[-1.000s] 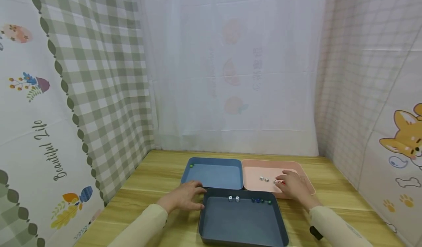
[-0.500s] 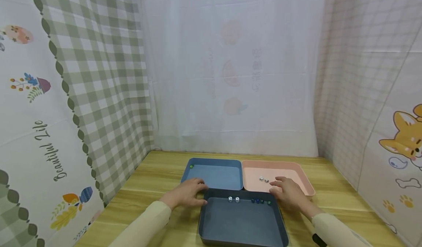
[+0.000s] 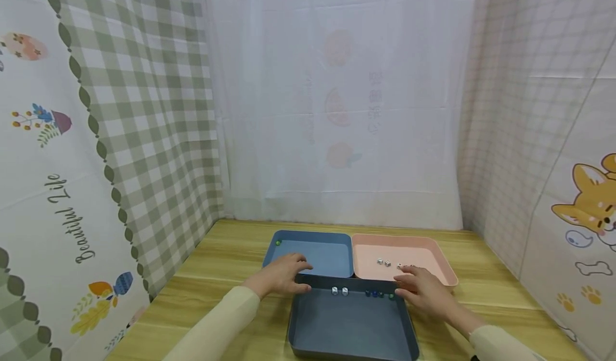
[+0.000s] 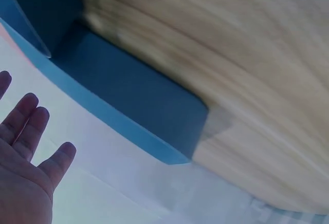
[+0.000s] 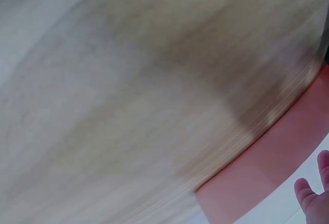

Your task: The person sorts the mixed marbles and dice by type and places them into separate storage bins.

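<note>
My left hand (image 3: 283,274), fingers loosely extended, hovers over the far left corner of the dark grey tray (image 3: 353,329). Its fingertips overlap the front of the blue tray (image 3: 315,238). The left wrist view shows that hand (image 4: 25,157) with spread fingers and nothing held. At the dark tray's far right corner is my right hand (image 3: 423,292), fingers relaxed, close to the front edge of the pink tray (image 3: 385,239). Two white dice (image 3: 335,291) and several small dark blue and green marbles (image 3: 375,293) line the dark tray's far side. More dice (image 3: 387,263) lie in the pink tray, some partly behind my right fingers.
One green marble (image 3: 278,242) sits in the blue tray's far left corner. All three trays adjoin on a wooden table (image 3: 212,275). A white curtain (image 3: 337,136) hangs behind, with a checked cloth (image 3: 159,109) at the left and a printed cloth (image 3: 553,190) at the right.
My right hand has drawn back from the dice in the pink tray toward the dark tray's corner, uncovering part of the row. My left hand has shifted right and slightly forward.
</note>
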Demonstrator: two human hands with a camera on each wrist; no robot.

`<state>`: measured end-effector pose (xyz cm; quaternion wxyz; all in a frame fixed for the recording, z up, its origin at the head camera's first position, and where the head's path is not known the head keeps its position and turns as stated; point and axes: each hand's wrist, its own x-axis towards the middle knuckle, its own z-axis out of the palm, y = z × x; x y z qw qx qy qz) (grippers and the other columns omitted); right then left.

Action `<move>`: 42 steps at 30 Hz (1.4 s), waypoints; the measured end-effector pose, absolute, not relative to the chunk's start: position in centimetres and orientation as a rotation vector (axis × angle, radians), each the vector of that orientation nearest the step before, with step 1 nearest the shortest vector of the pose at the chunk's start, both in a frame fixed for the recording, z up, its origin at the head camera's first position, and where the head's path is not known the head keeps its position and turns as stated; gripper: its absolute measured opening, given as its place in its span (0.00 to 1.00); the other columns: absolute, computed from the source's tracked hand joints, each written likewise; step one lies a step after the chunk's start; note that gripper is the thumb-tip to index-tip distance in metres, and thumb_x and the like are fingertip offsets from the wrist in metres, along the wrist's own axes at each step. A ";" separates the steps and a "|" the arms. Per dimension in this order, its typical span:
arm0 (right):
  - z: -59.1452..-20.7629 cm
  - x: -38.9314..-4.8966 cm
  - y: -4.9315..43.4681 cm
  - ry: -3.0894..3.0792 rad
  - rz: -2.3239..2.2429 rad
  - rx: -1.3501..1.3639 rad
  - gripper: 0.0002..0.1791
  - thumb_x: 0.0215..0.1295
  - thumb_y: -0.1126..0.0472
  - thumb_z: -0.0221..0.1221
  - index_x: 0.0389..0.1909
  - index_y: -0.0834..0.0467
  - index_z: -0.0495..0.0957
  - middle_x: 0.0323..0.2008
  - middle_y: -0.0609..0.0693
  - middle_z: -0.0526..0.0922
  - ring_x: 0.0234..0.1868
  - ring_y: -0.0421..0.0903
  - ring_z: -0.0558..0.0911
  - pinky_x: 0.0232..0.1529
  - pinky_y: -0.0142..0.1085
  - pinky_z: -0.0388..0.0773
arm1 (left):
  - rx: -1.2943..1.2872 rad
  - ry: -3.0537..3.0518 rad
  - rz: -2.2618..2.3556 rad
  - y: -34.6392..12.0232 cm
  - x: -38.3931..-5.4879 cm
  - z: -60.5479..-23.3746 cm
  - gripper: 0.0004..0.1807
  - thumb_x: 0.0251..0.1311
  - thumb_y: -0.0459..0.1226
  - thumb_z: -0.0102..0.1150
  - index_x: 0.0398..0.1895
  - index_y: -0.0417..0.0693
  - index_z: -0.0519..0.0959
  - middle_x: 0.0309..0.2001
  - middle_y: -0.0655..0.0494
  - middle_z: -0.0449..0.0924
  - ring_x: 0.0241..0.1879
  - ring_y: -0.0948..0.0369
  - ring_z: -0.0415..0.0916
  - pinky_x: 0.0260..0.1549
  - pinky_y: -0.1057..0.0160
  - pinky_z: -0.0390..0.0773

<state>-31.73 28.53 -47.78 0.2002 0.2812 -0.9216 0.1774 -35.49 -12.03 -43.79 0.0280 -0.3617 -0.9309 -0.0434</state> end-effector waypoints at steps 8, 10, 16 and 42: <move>-48.0 -31.0 29.0 -2.562 0.465 0.786 0.15 0.61 0.50 0.68 0.45 0.54 0.87 0.51 0.60 0.81 0.51 0.60 0.79 0.49 0.56 0.74 | -1.112 -2.875 -0.098 -9.6 -35.7 -42.6 0.31 0.63 0.58 0.59 0.66 0.56 0.76 0.63 0.55 0.71 0.63 0.55 0.69 0.60 0.54 0.71; -48.1 -30.9 29.1 -2.554 0.445 0.796 0.15 0.61 0.50 0.68 0.45 0.54 0.87 0.51 0.58 0.81 0.51 0.60 0.79 0.49 0.55 0.75 | -1.122 -2.866 -0.091 -8.9 -35.8 -42.4 0.31 0.63 0.59 0.59 0.66 0.56 0.76 0.63 0.55 0.72 0.62 0.56 0.70 0.59 0.55 0.72; -48.2 -30.6 29.2 -2.561 0.423 0.798 0.17 0.60 0.49 0.68 0.45 0.55 0.87 0.50 0.56 0.81 0.50 0.58 0.79 0.50 0.54 0.75 | -1.148 -2.852 -0.058 -6.7 -36.0 -41.6 0.32 0.63 0.60 0.58 0.66 0.57 0.76 0.63 0.55 0.72 0.61 0.57 0.71 0.59 0.56 0.72; -48.4 -29.8 29.1 -2.563 0.378 0.746 0.14 0.61 0.49 0.68 0.43 0.51 0.87 0.46 0.47 0.80 0.49 0.51 0.79 0.49 0.51 0.76 | -1.151 -2.799 -0.082 0.8 -36.2 -41.8 0.25 0.60 0.58 0.64 0.59 0.64 0.81 0.62 0.62 0.72 0.66 0.60 0.65 0.67 0.54 0.63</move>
